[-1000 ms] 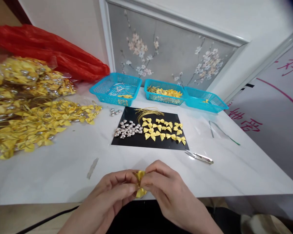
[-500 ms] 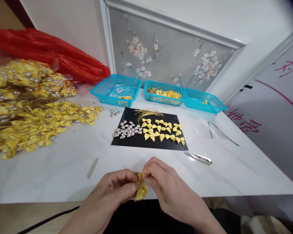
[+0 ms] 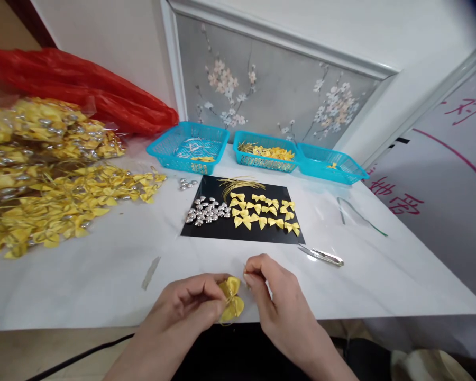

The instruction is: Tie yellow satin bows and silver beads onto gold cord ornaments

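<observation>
We find both hands over the near edge of the white table. The left hand grips a yellow bow between thumb and forefinger; the bow sits between the two hands, at the table's front edge, with thin gold cord across its middle. The right hand is apart from the bow, just to its right, thumb and forefinger pinched on a thin strand too fine to make out further.

Beyond the hands, we record a grey strip lying flat to the left and metal snips to the right, near the corner of a black mat. On the mat we note silver beads at left, loose yellow bows in rough rows at right, and gold cords along the back. A few more silver beads lie just off its left side.

Farther left, we observe a heap of yellow bows with silver beads. Behind the mat stand three blue baskets; a red bag lies behind the heap, and a floral panel backs the baskets.
</observation>
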`<state>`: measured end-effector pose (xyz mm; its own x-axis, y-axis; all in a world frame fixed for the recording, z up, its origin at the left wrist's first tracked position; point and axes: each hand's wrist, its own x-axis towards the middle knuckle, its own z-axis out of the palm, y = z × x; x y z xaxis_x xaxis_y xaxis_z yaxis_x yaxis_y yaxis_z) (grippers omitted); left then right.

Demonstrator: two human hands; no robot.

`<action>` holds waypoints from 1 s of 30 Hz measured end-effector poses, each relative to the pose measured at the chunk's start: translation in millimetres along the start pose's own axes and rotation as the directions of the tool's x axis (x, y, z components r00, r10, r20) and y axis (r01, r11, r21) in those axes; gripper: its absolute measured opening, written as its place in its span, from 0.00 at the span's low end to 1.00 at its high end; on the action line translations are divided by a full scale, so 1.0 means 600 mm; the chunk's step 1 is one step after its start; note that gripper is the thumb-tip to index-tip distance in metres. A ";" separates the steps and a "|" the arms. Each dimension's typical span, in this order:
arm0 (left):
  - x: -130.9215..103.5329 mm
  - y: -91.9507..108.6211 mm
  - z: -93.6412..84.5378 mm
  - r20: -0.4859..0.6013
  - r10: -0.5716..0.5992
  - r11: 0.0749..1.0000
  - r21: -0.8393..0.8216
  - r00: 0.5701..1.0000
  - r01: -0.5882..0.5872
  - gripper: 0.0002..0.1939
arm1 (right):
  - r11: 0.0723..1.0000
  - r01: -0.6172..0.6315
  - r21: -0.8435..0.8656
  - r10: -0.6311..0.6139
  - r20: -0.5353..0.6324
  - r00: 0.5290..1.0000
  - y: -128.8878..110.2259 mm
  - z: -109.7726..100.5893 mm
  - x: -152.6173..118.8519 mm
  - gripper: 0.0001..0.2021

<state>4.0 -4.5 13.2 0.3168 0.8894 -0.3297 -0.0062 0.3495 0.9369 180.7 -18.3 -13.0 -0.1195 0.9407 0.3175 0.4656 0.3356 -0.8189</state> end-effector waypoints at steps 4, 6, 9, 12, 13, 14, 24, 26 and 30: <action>-0.002 0.007 0.004 -0.027 0.006 0.997 -0.073 1.000 -0.008 0.07 | 0.997 0.062 -0.040 -0.065 -0.079 0.995 0.006 0.002 -0.004 0.10; -0.003 0.007 0.003 -0.037 -0.054 0.987 -0.152 0.998 0.047 0.06 | 0.974 0.217 -0.066 -0.221 -0.063 0.973 0.010 0.001 -0.006 0.16; -0.005 0.003 -0.002 -0.038 -0.165 0.950 -0.276 0.986 0.148 0.03 | 0.904 0.421 -0.078 -0.424 -0.030 0.905 0.014 -0.003 -0.005 0.22; -0.005 -0.003 -0.008 -0.001 -0.205 0.917 -0.351 0.979 0.191 0.03 | 0.876 0.475 -0.087 -0.479 -0.042 0.877 0.017 -0.005 -0.003 0.22; -0.005 -0.005 -0.009 0.012 -0.208 0.909 -0.366 0.978 0.198 0.03 | 0.871 0.482 -0.094 -0.487 -0.043 0.872 0.017 -0.005 -0.002 0.21; -0.005 -0.005 -0.010 0.024 -0.208 0.902 -0.383 0.978 0.202 0.04 | 0.866 0.488 -0.105 -0.495 -0.046 0.868 0.017 -0.005 -0.001 0.20; 0.006 -0.002 -0.005 0.053 -0.027 0.995 -0.094 0.998 0.032 0.15 | 0.945 0.324 0.052 -0.327 0.078 0.942 0.001 -0.014 -0.002 0.20; 0.014 -0.006 -0.009 0.054 -0.021 1.000 0.007 0.998 0.021 0.14 | 0.976 0.144 0.165 -0.173 0.180 0.968 -0.003 -0.019 -0.004 0.19; 0.023 -0.011 -0.012 0.072 0.002 0.998 0.055 0.997 -0.006 0.11 | 0.983 -0.008 0.186 -0.043 0.272 0.961 -0.008 -0.025 -0.005 0.16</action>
<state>1.7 7.8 1.7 0.3846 0.8665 -0.3182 0.0437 0.3272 0.9439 191.6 -23.5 -2.8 -0.3734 0.9034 0.2110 0.2953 0.3313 -0.8961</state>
